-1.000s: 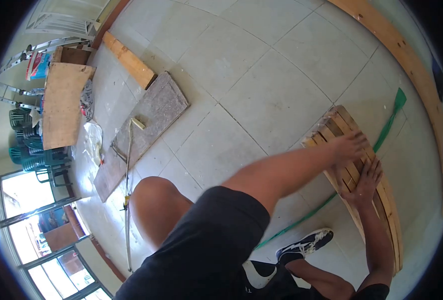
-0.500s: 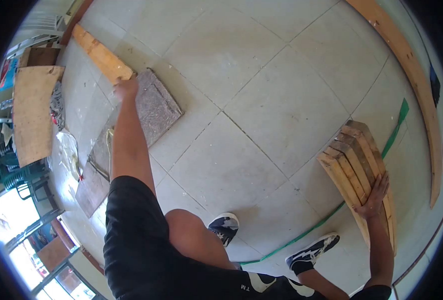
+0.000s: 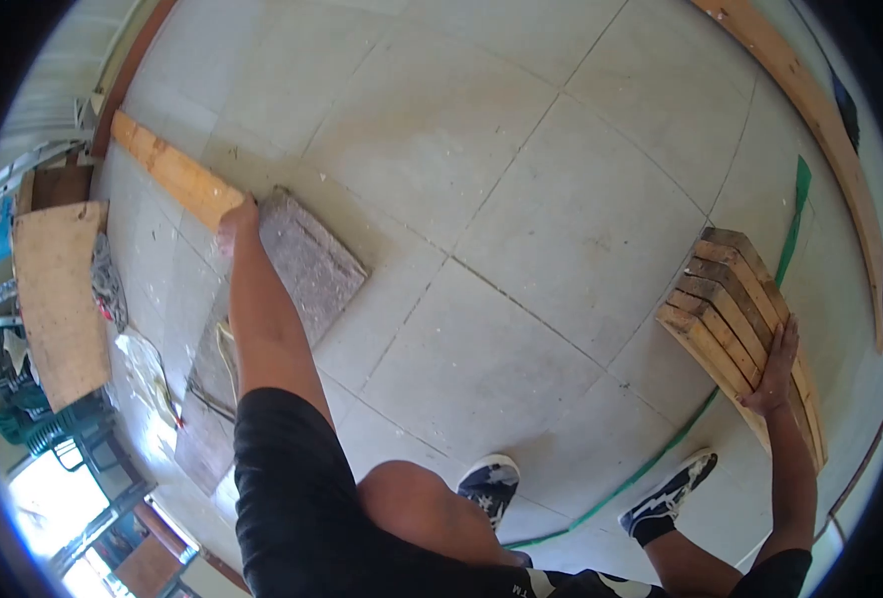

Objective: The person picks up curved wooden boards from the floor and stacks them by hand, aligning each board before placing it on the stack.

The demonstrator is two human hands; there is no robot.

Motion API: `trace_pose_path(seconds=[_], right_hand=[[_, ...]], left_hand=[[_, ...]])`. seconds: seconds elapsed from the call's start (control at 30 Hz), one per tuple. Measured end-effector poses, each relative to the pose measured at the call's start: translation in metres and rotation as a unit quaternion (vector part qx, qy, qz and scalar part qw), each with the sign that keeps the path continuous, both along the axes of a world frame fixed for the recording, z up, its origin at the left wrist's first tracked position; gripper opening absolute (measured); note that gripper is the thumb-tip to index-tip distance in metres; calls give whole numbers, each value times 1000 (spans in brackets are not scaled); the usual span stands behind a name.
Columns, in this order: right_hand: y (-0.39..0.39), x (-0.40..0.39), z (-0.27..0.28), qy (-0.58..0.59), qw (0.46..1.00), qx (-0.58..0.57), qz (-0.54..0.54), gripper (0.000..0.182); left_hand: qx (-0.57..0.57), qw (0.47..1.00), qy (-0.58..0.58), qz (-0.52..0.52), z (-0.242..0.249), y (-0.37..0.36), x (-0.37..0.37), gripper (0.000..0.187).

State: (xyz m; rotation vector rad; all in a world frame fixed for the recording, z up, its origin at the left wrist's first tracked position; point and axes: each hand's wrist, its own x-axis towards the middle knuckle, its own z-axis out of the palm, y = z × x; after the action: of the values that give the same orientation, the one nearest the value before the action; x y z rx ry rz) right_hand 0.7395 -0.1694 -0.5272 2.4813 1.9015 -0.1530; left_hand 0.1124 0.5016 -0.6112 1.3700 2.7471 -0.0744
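Observation:
At the upper left a long orange-brown wooden plank reaches toward the wall. My left hand is wrapped round its near end, beside a worn grey-brown board on the tiled floor. To the right stands a row of several curved wooden pieces, pressed side by side. My right hand lies over the row, fingers stretched across the pieces and thumb on the near side. A green strap runs along the floor and passes under the row.
A long curved plank lies along the right edge. On the left are a leaning plywood panel, green chairs, a plastic bag and a rag. My two shoes are at the bottom.
The view has shifted, so most of the floor objects sit lower in it. My left hand still holds the plank's end, and my right hand still lies on the row of wooden pieces.

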Motion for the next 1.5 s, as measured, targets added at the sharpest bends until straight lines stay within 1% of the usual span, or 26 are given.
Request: trace_pose_path(seconds=[0.1,0.17,0.2,0.27,0.3,0.37,0.43,0.47,0.5,0.53,0.6,0.63,0.7,0.73,0.77,0.8,0.87,0.9,0.97,1.13,1.2,1.27,1.33,1.43,1.47,1.5], right_hand=[[1,-3,1,-20,1000,-12,-7,130],[0,-4,-1,-6,1000,-12,-6,129],[0,-2,0,3,1000,-8,-10,129],[1,-3,2,10,1000,-2,0,129],[2,-3,1,9,1000,12,4,129],[-1,-3,0,6,1000,6,-1,131],[0,0,1,-1,1000,0,-3,134],[2,-1,2,-3,1000,6,-2,131],[2,-3,1,-2,1000,12,-1,128],[2,-2,2,2,1000,9,2,128],[0,-2,1,11,1000,11,5,127],[-1,-4,0,16,1000,7,10,127],[1,-4,0,-8,1000,5,5,127],[2,-3,1,-9,1000,5,8,127],[2,-3,0,-10,1000,5,8,126],[1,-4,0,-9,1000,5,8,126],[-1,-4,0,-2,1000,8,12,125],[-1,-2,0,0,1000,10,17,125],[0,-5,0,-17,1000,0,6,126],[-4,1,-5,-9,1000,26,-12,128],[-5,1,-3,-12,1000,18,-8,130],[-7,3,-8,-24,999,18,-14,131],[-8,4,-9,-33,999,9,-11,131],[-7,2,-7,-14,999,27,-9,130],[-7,2,-7,-18,999,29,-9,130],[-6,2,-7,-21,999,31,-6,129]], left_hand=[[27,999,33,32,-24,33,-21,91],[-21,990,114,-80,-49,65,-80,91],[-31,990,119,-70,-14,40,-70,91],[14,998,24,48,80,-36,1,107],[-6,1000,-19,0,88,-53,-12,117],[35,998,55,7,68,-86,-39,97],[-5,999,-12,-45,34,-148,-81,112],[3,965,-134,-226,-20,-179,-133,113],[-55,971,-167,-162,23,-241,-64,109],[-38,935,-290,-199,-9,-288,-78,108],[-311,921,-232,-37,84,-340,29,109],[-314,921,-229,-29,78,-342,17,109],[-61,972,-158,-161,55,-320,-13,108],[-35,982,-119,-145,60,-285,-14,109],[-24,977,-103,-185,62,-246,-14,107],[-44,971,-174,-157,53,-203,-22,116],[-30,991,-132,1,35,-161,2,121],[-27,991,-135,0,26,-150,5,121],[-35,997,-34,62,9,-148,4,120],[-33,995,-75,59,28,-183,34,112],[-1,992,-90,87,7,-211,43,114],[-57,980,-189,31,32,-266,77,106],[-57,938,-339,-56,47,-324,86,94],[-30,912,-410,3,51,-346,69,90],[32,927,-374,2,42,-329,58,85],[78,945,-305,-83,13,-306,23,86]])
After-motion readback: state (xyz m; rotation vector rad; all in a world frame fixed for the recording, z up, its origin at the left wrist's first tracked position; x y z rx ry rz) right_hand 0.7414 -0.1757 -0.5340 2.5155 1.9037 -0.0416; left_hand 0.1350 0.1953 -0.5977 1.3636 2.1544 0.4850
